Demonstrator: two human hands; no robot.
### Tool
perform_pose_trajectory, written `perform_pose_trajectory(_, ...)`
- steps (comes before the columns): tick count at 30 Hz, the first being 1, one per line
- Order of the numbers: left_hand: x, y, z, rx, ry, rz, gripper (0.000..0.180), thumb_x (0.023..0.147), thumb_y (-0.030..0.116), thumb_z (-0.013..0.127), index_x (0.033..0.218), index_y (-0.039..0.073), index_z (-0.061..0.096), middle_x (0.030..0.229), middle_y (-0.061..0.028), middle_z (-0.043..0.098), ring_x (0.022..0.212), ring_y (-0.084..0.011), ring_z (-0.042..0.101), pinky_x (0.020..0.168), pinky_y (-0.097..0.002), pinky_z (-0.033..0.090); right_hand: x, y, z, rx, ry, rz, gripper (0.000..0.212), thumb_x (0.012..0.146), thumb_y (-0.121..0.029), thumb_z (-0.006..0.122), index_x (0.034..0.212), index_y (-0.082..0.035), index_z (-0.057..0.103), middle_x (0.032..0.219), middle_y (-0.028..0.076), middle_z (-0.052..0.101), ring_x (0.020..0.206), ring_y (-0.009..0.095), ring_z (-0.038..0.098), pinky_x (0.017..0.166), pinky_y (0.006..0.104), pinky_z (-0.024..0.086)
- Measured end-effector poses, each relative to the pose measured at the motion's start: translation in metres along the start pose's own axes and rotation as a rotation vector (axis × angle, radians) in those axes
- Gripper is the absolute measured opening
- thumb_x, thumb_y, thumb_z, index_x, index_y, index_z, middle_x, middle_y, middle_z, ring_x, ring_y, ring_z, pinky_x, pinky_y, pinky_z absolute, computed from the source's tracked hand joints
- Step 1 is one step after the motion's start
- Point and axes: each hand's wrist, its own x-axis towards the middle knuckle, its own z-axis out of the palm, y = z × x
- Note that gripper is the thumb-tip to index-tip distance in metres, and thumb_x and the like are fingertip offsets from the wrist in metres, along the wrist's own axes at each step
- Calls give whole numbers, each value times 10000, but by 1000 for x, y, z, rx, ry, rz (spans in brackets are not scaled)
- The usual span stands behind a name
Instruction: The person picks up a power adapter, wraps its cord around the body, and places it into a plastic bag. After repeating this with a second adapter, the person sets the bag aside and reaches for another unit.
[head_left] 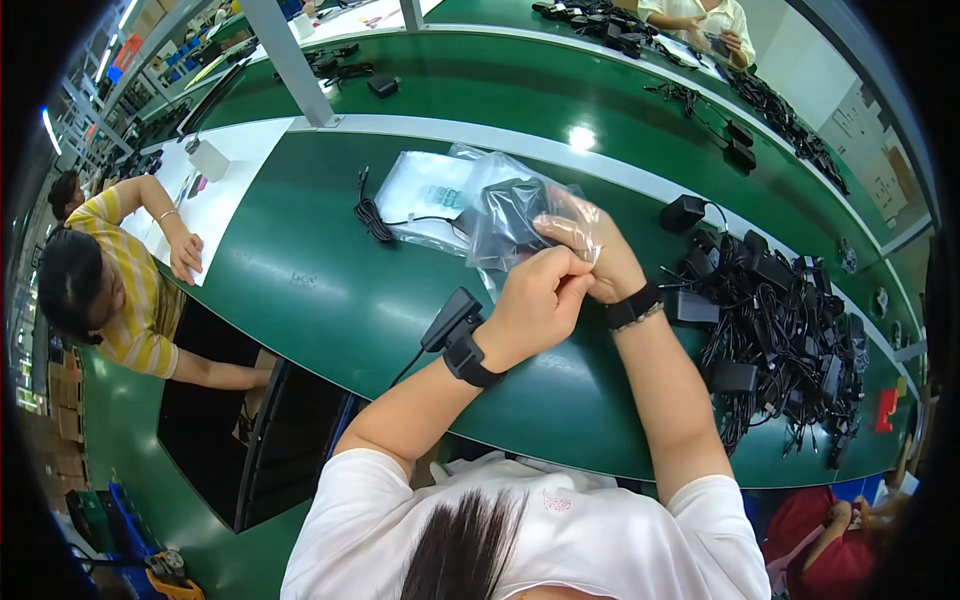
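Observation:
A clear plastic bag (485,240) is up over the green bench, with a black power adapter (512,205) showing through it. My right hand (610,250) grips the bag's right end, thumb across the film. My left hand (540,305) is closed in a pinch on the bag's edge, beside the right fingers. Just left of it lie flat clear bags (425,190) with a pale sheet and green print. A black cable (372,215) is coiled at their left edge, and a thin cord runs over them toward the held bag.
A large tangled heap of black adapters and cables (770,340) covers the bench's right side. A black strapped device (455,318) sits by my left wrist. At left, a person in yellow stripes (135,225) leans near black crates (250,440). Another bench (480,85) runs behind.

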Motion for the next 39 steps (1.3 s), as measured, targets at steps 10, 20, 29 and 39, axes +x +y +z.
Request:
perform_pose_trajectory(10, -6, -13, 3, 77, 1, 232, 65, 731, -16, 624, 768, -5, 572, 743, -120, 591, 637, -244, 575, 574, -285, 456, 31, 46, -6, -692, 408, -710, 632, 679, -132, 735, 1206, 33, 429, 1056, 135, 575, 927, 176, 565, 823, 294, 450)
perform_pose_trajectory(20, 34, -53, -88, -576, 410, -523, 440, 825, 334, 621, 1093, 9, 492, 1020, -70, 559, 920, -180, 540, 805, -298, 422, 12, 16, 4, -144, -110, -160, 545, 745, -120, 656, 1219, 37, 439, 1074, 108, 534, 962, 161, 529, 846, 277, 420)
perform_pose_trajectory(29, 22, -34, -34, -543, 260, -400, 340, 898, 324, 522, 1018, 5, 521, 933, -39, 576, 840, -91, 518, 754, -241, 428, 6, 36, 22, -437, 141, -412, 479, 754, -125, 603, 1184, 28, 458, 1042, 109, 538, 892, 150, 537, 792, 269, 437)
perform_pose_trajectory(39, 16, -29, -31, -984, 172, -631, 259, 859, 161, 586, 1089, 57, 525, 966, -9, 586, 867, -100, 557, 735, -227, 460, 4, 37, 3, -492, 126, -259, 363, 896, -219, 489, 1172, 17, 481, 1095, 170, 546, 1039, 243, 532, 873, 324, 412)
